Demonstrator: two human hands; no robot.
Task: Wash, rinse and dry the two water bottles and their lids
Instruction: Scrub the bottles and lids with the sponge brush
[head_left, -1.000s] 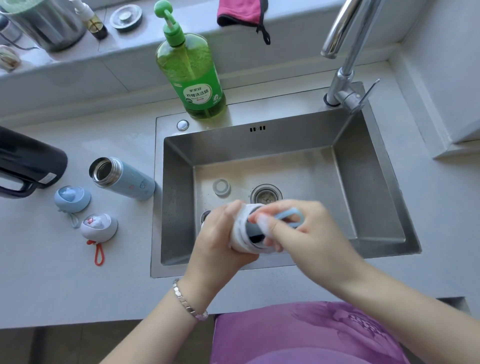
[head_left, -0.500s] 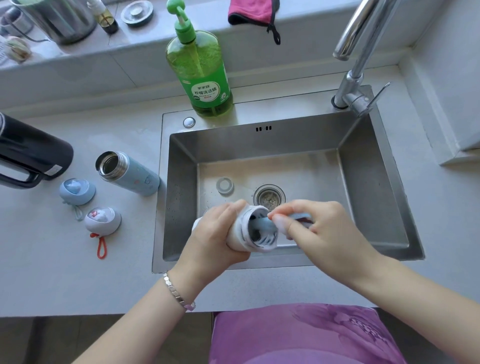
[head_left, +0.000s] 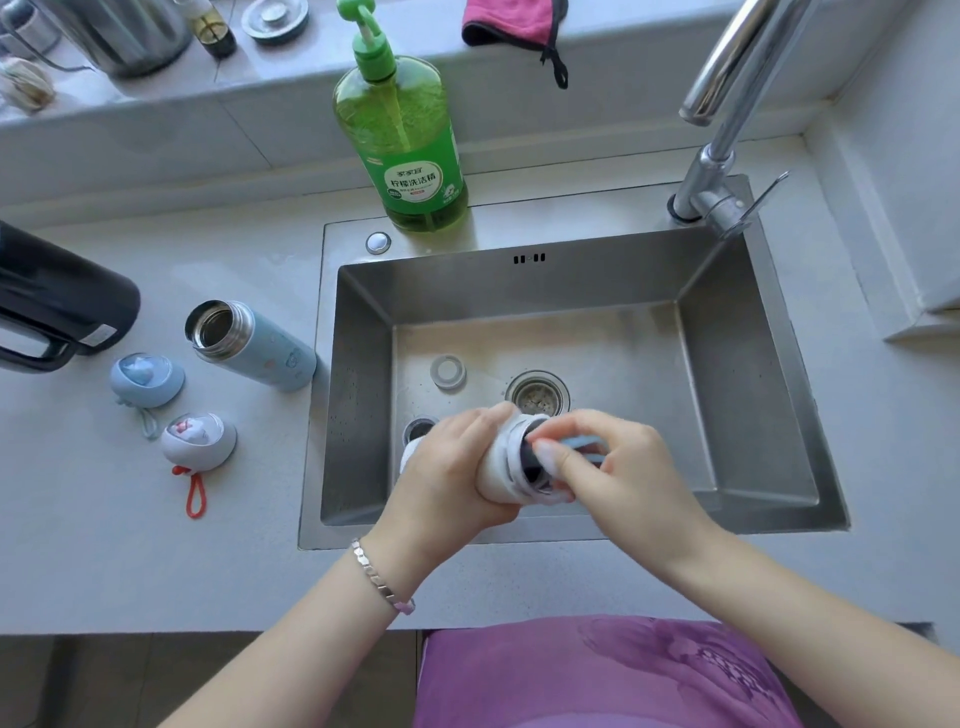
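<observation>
Two water bottles, two lids, two hands at work.

White bottle (head_left: 501, 457) over the sink (head_left: 753, 364), held sideways with its open mouth to the right. Left hand (head_left: 452, 473) wrapped round its body, fingers curled tight on it. Right hand (head_left: 623, 467) at the mouth, fingers pinching one light blue handle (head_left: 582, 442) whose far end goes into the bottle; a dab of foam on a fingertip. What sits at the hidden end, impossible to tell.

Light blue bottle (head_left: 260, 353) on the countertop (head_left: 104, 545), uncapped, just beside the sink's left edge. Left of it, one blue lid (head_left: 148, 379) and, nearer the counter's front, one white lid (head_left: 200, 441) with a red loop; near each other, apart from both bottles.

On the sink floor, one clear round ring (head_left: 448, 372) and, to its right, one drain strainer (head_left: 537, 397).

One green pump bottle of dish soap (head_left: 410, 156) upright on the sink's back rim. One chrome faucet (head_left: 727, 104) at the back right corner. One pink cloth (head_left: 511, 21) hanging over the ledge behind. One dark jug (head_left: 62, 306) at the far left. One silver bracelet (head_left: 376, 574) on the left wrist.
</observation>
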